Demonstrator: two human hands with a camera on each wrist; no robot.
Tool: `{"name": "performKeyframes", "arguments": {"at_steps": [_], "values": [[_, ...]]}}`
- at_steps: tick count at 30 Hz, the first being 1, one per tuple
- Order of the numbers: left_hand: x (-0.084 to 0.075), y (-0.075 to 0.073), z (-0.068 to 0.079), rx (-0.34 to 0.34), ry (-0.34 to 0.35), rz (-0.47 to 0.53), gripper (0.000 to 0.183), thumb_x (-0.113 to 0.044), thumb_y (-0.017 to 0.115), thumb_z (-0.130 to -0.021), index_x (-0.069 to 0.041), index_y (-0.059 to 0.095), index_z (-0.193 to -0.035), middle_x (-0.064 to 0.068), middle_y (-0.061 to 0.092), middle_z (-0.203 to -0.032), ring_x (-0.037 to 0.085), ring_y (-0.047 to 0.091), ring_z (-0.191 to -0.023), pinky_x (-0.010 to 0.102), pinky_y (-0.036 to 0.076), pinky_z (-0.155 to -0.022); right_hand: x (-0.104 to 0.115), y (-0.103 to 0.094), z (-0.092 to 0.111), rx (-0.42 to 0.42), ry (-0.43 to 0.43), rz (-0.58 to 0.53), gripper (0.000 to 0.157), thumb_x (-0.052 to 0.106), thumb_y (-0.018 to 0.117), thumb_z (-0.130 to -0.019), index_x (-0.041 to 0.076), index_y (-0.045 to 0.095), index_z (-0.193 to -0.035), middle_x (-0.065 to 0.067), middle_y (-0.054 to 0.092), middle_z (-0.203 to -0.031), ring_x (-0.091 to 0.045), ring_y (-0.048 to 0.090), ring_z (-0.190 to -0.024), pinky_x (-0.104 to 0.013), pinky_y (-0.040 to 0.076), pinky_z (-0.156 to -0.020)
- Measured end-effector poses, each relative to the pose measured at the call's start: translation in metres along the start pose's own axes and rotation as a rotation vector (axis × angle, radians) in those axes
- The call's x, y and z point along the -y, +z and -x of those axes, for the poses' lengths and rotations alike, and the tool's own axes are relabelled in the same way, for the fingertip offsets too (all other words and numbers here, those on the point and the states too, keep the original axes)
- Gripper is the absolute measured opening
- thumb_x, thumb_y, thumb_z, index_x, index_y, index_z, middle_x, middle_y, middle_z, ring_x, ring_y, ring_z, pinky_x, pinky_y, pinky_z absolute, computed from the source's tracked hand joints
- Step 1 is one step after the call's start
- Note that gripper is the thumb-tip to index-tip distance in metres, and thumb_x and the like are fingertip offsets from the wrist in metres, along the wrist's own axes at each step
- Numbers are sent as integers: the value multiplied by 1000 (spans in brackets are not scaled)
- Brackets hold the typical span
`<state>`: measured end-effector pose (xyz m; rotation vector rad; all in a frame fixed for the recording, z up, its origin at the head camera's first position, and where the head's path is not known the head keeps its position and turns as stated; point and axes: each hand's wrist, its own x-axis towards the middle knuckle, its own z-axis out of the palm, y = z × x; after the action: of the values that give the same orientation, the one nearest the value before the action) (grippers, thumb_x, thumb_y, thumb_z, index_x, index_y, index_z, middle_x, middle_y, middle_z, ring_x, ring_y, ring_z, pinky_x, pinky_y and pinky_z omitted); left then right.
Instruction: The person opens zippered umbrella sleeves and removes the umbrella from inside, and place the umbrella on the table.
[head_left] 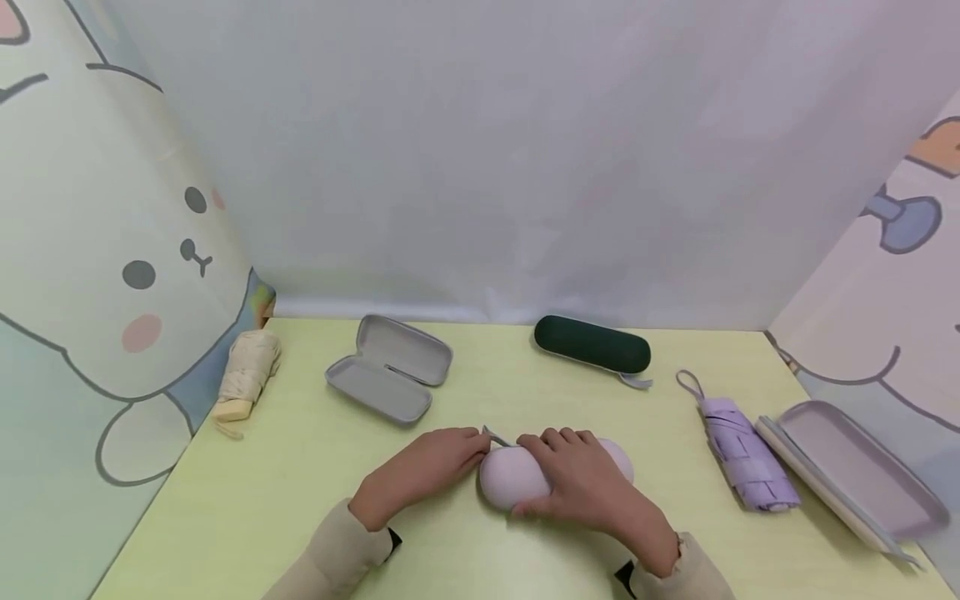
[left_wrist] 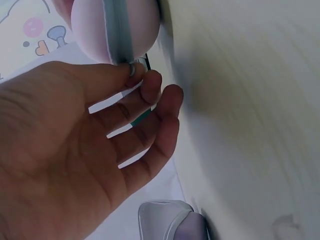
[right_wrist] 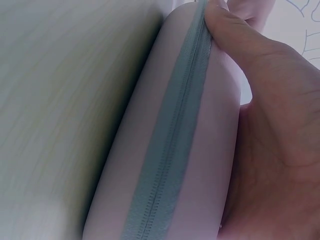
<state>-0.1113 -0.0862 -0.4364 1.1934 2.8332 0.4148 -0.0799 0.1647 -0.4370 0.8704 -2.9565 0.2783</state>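
Note:
A pale pink zippered case (head_left: 508,482) with rounded ends lies on the table in front of me. Its grey-green zipper (right_wrist: 172,125) runs lengthwise along the side and looks closed in the right wrist view. From above, my right hand (head_left: 581,482) grips the case, thumb on the near side and fingers over the top. At the left end, my left hand (head_left: 431,465) pinches the zipper's end between thumb and index finger; the other fingers are loosely bent. A small grey strap (head_left: 495,436) sticks out behind that end.
A grey case (head_left: 382,387) lies open at the back left, and a dark green case (head_left: 592,343) at the back right. The beige folded umbrella (head_left: 249,367) is far left. On the right are a purple folded umbrella (head_left: 746,458) and another open case (head_left: 862,467).

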Motion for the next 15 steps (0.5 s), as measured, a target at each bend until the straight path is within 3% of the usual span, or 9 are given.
{"name": "performKeyframes", "arguments": {"at_steps": [7, 11, 15], "values": [[6, -3, 4, 47, 18, 60, 20, -24, 57, -100, -22, 60, -80, -13, 50, -73, 3, 44, -69, 19, 38, -69, 2, 0, 0, -1, 0, -6, 85, 84, 61, -69, 25, 56, -130, 3, 62, -110, -19, 57, -103, -48, 45, -91], [8, -3, 6, 66, 29, 96, 25, -20, 60, -96, -24, 56, -72, -12, 47, -68, 1, 40, -64, 17, 35, -64, 1, 4, -4, -31, 84, 46, 85, 83, 61, -71, 22, 55, -129, -1, 64, -108, -23, 60, -100, -47, 47, -87], [8, -5, 8, 29, 10, 74, 22, -18, 60, -95, -24, 58, -74, -13, 49, -70, -1, 41, -64, 16, 36, -62, -4, 8, -6, -63, 172, 94, 84, 83, 59, -71, 20, 56, -126, -2, 64, -101, -23, 61, -94, -45, 47, -81]]}}
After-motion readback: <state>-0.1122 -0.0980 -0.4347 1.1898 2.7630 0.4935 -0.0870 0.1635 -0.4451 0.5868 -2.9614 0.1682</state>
